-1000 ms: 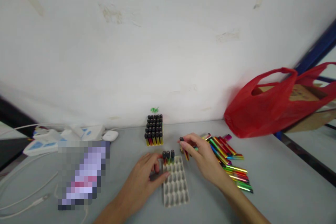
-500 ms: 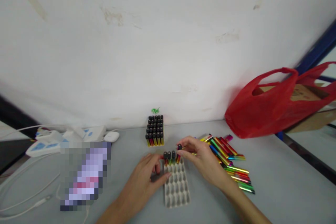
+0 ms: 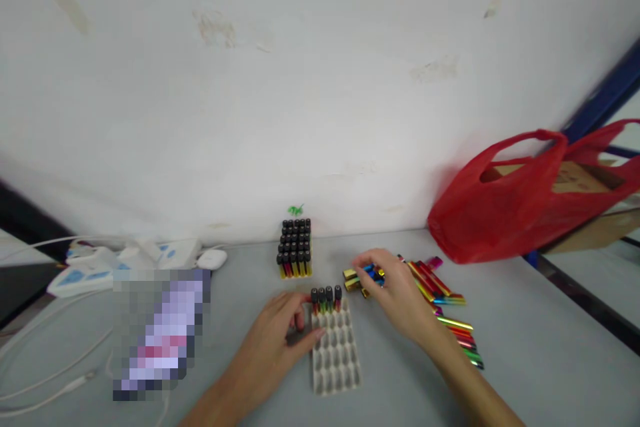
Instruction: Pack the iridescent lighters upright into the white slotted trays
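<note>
A pale moulded tray (image 3: 336,353) with rows of hollows lies in front of me. Several slim metallic tubes with black caps (image 3: 325,295) stand upright in its far row. My left hand (image 3: 280,340) grips the tray's left edge, thumb on its top and curled fingers beside the far left corner. To the right, my right hand (image 3: 393,290) is over the near side of a heap of shiny coloured tubes (image 3: 437,277). Its thumb and index finger are apart, close to some gold and blue tubes (image 3: 354,280); no tube is visibly gripped.
A block of black-capped tubes (image 3: 295,247) stands upright by the wall, behind the tray. On the left lie a power strip (image 3: 175,255), white cables (image 3: 65,383) and a pixelated purple thing (image 3: 165,333). A red bag (image 3: 505,213) with cardboard inside stands at the back right.
My right hand has let go of a black-capped tube in the tray's far row and moved right to the heap. That tube now stands by itself. My left hand has stayed on the tray.
</note>
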A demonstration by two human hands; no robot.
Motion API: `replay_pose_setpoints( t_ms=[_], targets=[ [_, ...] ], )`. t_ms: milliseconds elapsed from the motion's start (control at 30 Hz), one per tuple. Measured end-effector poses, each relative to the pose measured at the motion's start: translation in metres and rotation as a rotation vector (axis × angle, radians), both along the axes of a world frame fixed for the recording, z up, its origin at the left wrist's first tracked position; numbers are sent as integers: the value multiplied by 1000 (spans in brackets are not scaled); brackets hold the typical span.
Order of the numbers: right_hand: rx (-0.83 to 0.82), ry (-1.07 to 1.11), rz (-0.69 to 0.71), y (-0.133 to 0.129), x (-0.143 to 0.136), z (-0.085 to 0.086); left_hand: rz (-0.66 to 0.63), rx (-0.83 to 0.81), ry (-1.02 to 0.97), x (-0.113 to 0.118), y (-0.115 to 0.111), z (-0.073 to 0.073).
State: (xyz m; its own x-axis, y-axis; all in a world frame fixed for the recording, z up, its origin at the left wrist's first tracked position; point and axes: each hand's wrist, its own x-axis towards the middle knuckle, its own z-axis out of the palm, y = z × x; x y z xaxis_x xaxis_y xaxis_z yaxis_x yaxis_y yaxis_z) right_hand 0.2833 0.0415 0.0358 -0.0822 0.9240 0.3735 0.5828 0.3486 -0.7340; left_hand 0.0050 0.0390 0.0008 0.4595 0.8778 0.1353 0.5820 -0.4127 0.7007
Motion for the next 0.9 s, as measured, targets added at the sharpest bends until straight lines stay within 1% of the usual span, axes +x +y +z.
replay_pose_setpoints(
  t_ms=[67,167,300,567,767,900],
  targets=[
    [27,-138,2,1,2,-1,-2,-2,1,0,0,0],
    [23,-317,4,-1,-1,-3,-1,3,6,0,0,0],
    [7,-472,4,-6,-9,-8,6,-5,8,0,0,1],
    [-3,-502,34,-6,-9,-12,2,1,-7,0,1,-2],
    [-21,-592,51,-5,-6,-11,-7,2,1,0,1,0],
    [-3,-636,69,-3,-6,-10,0,-5,5,1,1,1]
  ],
)
